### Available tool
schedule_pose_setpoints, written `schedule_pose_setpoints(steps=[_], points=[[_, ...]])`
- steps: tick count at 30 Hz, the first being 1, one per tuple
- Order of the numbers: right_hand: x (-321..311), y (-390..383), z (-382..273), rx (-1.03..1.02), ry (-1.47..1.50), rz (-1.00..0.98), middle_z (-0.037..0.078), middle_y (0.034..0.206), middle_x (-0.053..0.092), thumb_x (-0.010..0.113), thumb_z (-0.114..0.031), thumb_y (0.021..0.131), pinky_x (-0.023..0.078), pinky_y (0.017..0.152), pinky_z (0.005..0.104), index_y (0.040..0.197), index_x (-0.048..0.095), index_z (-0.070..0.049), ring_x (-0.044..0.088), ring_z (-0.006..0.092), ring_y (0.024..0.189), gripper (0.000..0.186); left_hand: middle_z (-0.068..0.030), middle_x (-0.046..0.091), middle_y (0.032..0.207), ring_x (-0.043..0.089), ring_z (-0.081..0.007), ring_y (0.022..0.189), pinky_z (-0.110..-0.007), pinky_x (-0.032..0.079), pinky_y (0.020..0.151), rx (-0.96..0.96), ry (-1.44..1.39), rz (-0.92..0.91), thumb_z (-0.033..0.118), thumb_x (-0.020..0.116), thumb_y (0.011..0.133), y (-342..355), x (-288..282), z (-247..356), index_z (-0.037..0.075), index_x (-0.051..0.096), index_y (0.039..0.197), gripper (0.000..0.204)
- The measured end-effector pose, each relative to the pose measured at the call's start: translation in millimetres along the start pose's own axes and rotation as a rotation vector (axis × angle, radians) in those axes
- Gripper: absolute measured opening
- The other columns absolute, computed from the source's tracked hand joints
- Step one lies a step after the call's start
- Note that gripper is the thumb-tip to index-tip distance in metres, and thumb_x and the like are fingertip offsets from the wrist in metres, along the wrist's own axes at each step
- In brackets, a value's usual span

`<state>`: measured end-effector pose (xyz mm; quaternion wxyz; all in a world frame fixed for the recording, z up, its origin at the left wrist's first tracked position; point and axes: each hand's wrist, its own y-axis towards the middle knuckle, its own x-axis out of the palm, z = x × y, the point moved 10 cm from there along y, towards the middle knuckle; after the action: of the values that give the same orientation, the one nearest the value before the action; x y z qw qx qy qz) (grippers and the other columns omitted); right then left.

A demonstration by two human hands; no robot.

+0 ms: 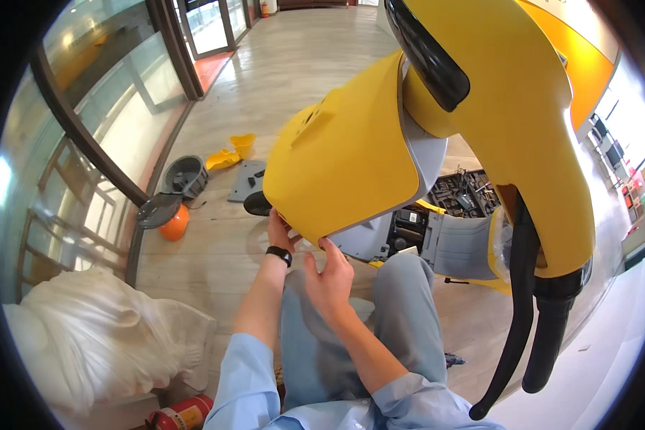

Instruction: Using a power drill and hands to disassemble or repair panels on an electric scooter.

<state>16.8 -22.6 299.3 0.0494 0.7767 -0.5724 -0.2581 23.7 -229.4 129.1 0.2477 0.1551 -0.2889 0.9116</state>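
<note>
The yellow front panel [337, 150] of a scooter rises in front of me, its lower edge just beyond my hands. My left hand [281, 235], with a black band at the wrist, has its fingers curled at the panel's bottom left corner; some fingertips are hidden there. Just to its right, my right hand [330, 276] touches the same edge with a fingertip, thumb standing apart from the fingers. A black wheel [257, 203] shows partly behind the panel. Above right hang the yellow handlebar cover [512, 93], the black brake lever [519, 308] and the black handlebar grip [550, 337].
Behind the panel sit a tool case [467, 193] and a grey footboard [462, 247]. On the floor left are a grey tub [185, 177], yellow parts [223, 159], a grey plate [245, 183] and an orange helmet [173, 224]. A white statue [100, 337] and red extinguisher [183, 416] stand near left.
</note>
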Motion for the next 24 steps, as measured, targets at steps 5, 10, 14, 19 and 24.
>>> schedule_pose_setpoints(steps=[5, 10, 14, 19, 24], points=[[3.2, 4.4, 11.3, 0.082, 0.136, 0.008, 0.014, 0.093, 0.067, 0.067, -0.018, 0.081, 0.047, 0.061, 0.0326, 0.102, 0.061, 0.0, 0.061, 0.0288, 0.063, 0.028, 0.0018, 0.056, 0.104, 0.051, -0.0161, 0.102, -0.048, 0.045, 0.08, -0.007, -0.037, -0.035, 0.058, 0.04, 0.089, -1.6, 6.1, 4.4, 0.02, 0.055, 0.108, 0.045], [0.8, 11.2, 0.2, -0.055, -0.069, 0.118, 0.014, 0.078, 0.066, 0.069, -0.015, 0.082, 0.048, 0.056, 0.0352, 0.09, 0.062, -0.005, 0.063, 0.0329, 0.068, 0.014, 0.0019, 0.056, 0.103, 0.052, -0.0158, 0.103, -0.047, 0.045, 0.079, -0.026, -0.004, -0.019, 0.056, 0.04, 0.09, -3.0, 4.9, 4.8, 0.02, 0.054, 0.107, 0.042], [1.5, 12.6, -0.1, -0.096, -0.077, 0.197, 0.012, 0.07, 0.064, 0.069, -0.013, 0.082, 0.047, 0.053, 0.0355, 0.084, 0.062, -0.005, 0.062, 0.0312, 0.06, 0.01, 0.0022, 0.056, 0.104, 0.052, -0.0157, 0.101, -0.047, 0.045, 0.079, 0.009, 0.063, -0.04, 0.057, 0.04, 0.09, -1.1, 3.6, 10.3, 0.02, 0.054, 0.107, 0.042], [3.8, 9.7, 10.7, -0.016, -0.006, 0.211, 0.011, 0.068, 0.064, 0.071, -0.013, 0.08, 0.045, 0.052, 0.0311, 0.081, 0.065, -0.004, 0.059, 0.0245, 0.053, 0.011, 0.0014, 0.057, 0.105, 0.052, -0.0159, 0.101, -0.047, 0.044, 0.08, 0.007, 0.062, -0.083, 0.057, 0.042, 0.089, 2.3, 3.0, 11.3, 0.019, 0.055, 0.11, 0.046], [5.1, 16.3, 16.5, -0.002, 0.022, 0.158, 0.012, 0.069, 0.064, 0.072, -0.014, 0.079, 0.047, 0.054, 0.03, 0.082, 0.066, -0.003, 0.061, 0.0237, 0.056, 0.012, 0.0011, 0.058, 0.108, 0.051, -0.017, 0.105, -0.049, 0.042, 0.084, 0.035, 0.092, -0.099, 0.058, 0.042, 0.088, 5.6, -3.0, 9.0, 0.018, 0.056, 0.111, 0.048]])
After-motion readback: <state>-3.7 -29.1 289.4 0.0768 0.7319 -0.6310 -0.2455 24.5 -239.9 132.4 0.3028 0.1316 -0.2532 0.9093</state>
